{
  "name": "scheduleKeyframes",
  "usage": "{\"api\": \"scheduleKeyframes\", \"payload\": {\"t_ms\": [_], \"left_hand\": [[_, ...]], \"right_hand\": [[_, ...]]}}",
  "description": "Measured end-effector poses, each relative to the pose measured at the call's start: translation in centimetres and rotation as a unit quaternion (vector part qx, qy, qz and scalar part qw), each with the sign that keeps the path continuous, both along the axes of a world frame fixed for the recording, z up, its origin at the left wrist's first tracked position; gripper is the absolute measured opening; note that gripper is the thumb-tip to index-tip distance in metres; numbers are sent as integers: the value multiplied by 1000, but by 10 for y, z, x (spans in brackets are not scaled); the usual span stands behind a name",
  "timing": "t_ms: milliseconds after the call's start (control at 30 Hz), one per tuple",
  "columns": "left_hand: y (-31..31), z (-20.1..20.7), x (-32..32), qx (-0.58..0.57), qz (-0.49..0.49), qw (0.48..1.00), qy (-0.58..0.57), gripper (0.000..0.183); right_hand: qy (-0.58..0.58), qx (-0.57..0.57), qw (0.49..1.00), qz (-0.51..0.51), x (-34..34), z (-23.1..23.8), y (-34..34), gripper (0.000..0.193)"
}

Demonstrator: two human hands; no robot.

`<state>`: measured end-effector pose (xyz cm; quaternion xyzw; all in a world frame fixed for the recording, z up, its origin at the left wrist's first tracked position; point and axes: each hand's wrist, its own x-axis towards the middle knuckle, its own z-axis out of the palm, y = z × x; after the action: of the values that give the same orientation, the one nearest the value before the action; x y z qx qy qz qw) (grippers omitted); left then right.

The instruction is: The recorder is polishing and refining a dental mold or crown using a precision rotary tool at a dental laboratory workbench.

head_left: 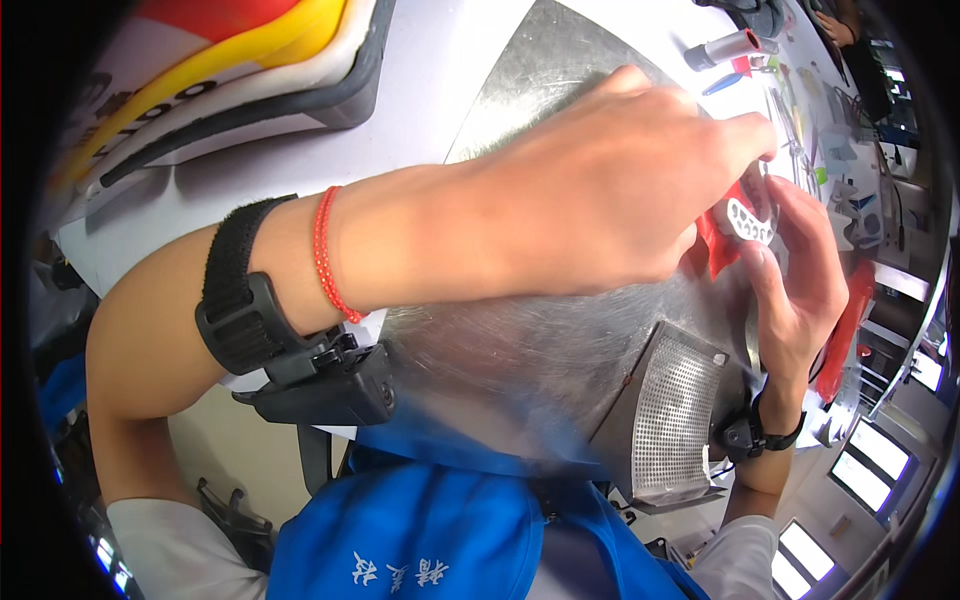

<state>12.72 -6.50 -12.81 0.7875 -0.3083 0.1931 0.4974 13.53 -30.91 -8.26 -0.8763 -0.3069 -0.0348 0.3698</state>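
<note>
At upper right, the right hand (806, 298) pinches a white holed piece (748, 222) while the left hand (590, 190), grip hidden, seemingly works red material (713, 246), next needing steady support.

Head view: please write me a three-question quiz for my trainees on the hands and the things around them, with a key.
1. Multiple choice: what does the left hand have around its wrist?
A) a green ribbon
B) a red bracelet
C) a gold chain
2. True or false: the perforated metal panel lies nearer to the blue apron than the white curved piece with dark openings does.
3. Short answer: what colour is the material right beside that white curved piece, which the right hand grips?

Key: 1. B; 2. True; 3. Red.
</note>
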Motion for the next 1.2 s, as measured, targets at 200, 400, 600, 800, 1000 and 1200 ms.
{"api": "scheduleKeyframes", "payload": {"t_ms": [200,400,600,800,1000,1200], "left_hand": [[3,-3,-2,-6,-2,1000,12,29],[4,-3,-3,-16,-35,998,57,24],[6,-18,-8,-23,-9,999,-22,19],[11,-13,8,-3,-74,997,12,18],[10,6,14,-39,-51,997,-36,15],[-6,13,3,1,-80,985,155,49]], "right_hand": [[-65,-44,996,36,0,11,12,57],[-191,-197,954,124,-4,28,11,41],[-177,-238,939,171,0,30,12,43],[-231,-207,932,187,8,22,21,36],[-199,-159,960,115,4,37,36,42],[-201,-154,956,147,0,29,22,51]]}}
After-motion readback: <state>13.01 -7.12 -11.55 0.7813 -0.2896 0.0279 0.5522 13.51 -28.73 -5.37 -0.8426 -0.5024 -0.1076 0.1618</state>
